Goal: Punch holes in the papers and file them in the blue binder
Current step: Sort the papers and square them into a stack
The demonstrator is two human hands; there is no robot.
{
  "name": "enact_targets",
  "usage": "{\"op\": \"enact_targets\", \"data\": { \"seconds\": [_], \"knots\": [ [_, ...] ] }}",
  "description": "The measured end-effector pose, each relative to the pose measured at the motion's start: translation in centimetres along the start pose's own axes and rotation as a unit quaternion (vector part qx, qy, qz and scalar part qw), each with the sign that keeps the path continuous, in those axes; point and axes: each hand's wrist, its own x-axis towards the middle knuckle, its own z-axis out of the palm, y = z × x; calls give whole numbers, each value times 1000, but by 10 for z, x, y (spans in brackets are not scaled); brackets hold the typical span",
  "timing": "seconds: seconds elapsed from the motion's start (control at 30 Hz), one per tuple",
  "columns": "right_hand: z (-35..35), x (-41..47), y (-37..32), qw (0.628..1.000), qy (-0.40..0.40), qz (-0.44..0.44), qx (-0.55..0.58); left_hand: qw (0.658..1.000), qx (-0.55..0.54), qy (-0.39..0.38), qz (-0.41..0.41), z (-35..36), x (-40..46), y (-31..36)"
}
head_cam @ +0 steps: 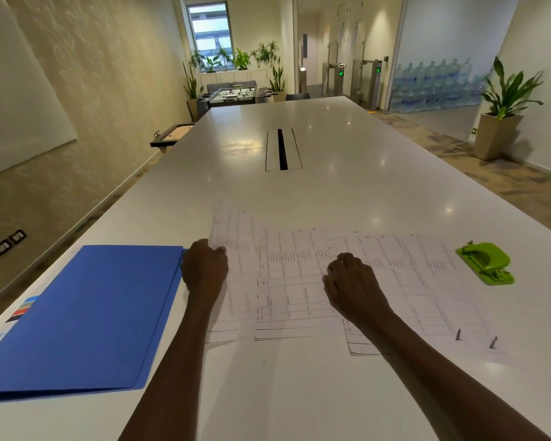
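The papers [299, 281], printed with table grids, lie spread and overlapping on the white bench [331, 186] in front of the person, several sheets fanned from the middle out toward 3 o'clock. The leftmost sheet lifts off the bench at its far end, curling up toward 12 o'clock. The left hand [204, 268] sits at that sheet's left edge, fingers curled under and the thumb pressed on the paper, so it pinches the sheet. The right hand [353, 281] rests on top of the middle sheets with its fingers [344, 261] bent and the tips touching the paper; whether it grips anything I cannot tell. The blue binder [86, 313] lies closed and flat at 9 o'clock of the papers, just beside the left hand, with a colour-striped sheet [21, 310] poking out from under its left edge. The green hole punch [485, 262] stands at 3 o'clock, just beyond the right end of the papers. A cable slot [283, 150] runs along the bench's middle at 12 o'clock.
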Motion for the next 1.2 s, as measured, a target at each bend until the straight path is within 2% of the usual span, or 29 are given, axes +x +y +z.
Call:
{"op": "enact_targets", "data": {
  "seconds": [0.17,0.23,0.33,0.47,0.63,0.73,0.9,1.03,1.2],
  "knots": [
    [-10,0,-4,999,-23,17,28,998,-21,33,42,-21,-1,14],
    [-17,-5,-6,998,-7,24,65,997,-24,61,51,-30,-3,19],
    [-32,-9,-2,982,36,119,140,993,-35,91,65,-46,-6,26],
    [-50,-2,27,971,-2,230,63,990,-52,95,86,-62,-8,36],
    [-74,-6,65,932,-69,356,-22,985,-64,120,105,-74,-17,57],
    [-84,-14,80,906,-107,409,-28,981,-59,139,121,-80,-22,69],
    [-84,-27,90,882,-142,442,-83,975,-61,155,149,-84,-25,81],
    [-85,-26,97,875,-135,452,-107,973,-59,158,159,-85,-29,86],
    [-82,-15,108,876,-180,436,-100,969,-70,168,167,-87,-34,90]
  ]
}}
